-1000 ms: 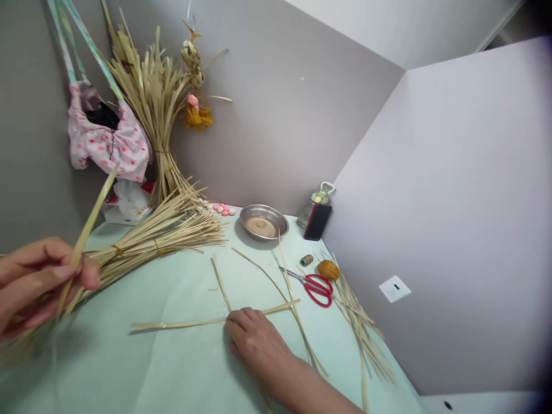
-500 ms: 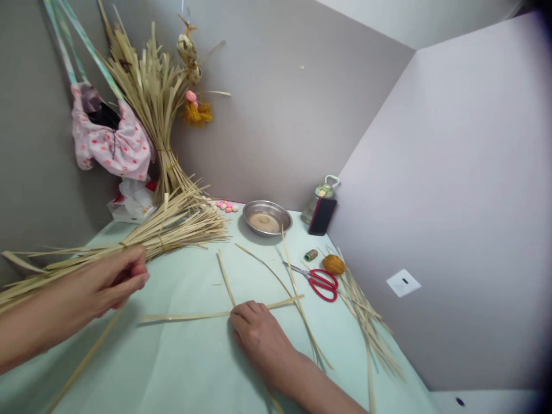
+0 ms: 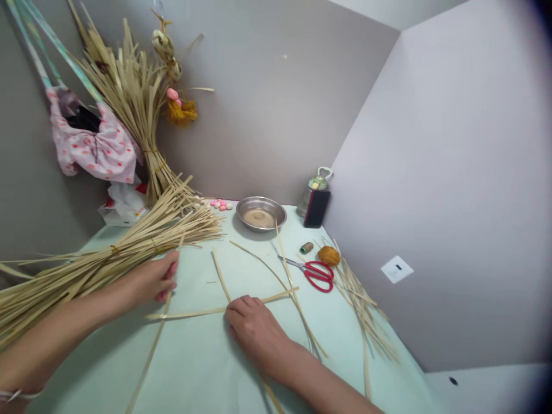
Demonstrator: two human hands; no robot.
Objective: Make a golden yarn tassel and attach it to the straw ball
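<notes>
My left hand (image 3: 161,279) is closed around a long flat straw strip (image 3: 150,353), whose tip sticks up above the fingers and whose tail runs down toward the near edge. This strip passes over the left end of a strip lying crosswise (image 3: 190,314). On the tabletop, my right hand (image 3: 252,322) presses down with bent fingers where the crosswise strip meets another strip (image 3: 221,276) running away from me. The crossing itself is hidden under the fingers. To the right of that hand lie loose strips (image 3: 302,310).
A large bundle of straw strips (image 3: 142,241) lies at left. Behind are a metal bowl (image 3: 261,214) of liquid, a bottle (image 3: 317,183) and a phone (image 3: 317,209). Red-handled scissors (image 3: 319,276), a thread spool (image 3: 306,248), a brown yarn ball (image 3: 328,256) and more strips (image 3: 366,322) lie right.
My left hand has moved right, carrying its straw strip over the end of the crosswise strip. My right hand stays on the crossing. The whole view has shifted slightly.
</notes>
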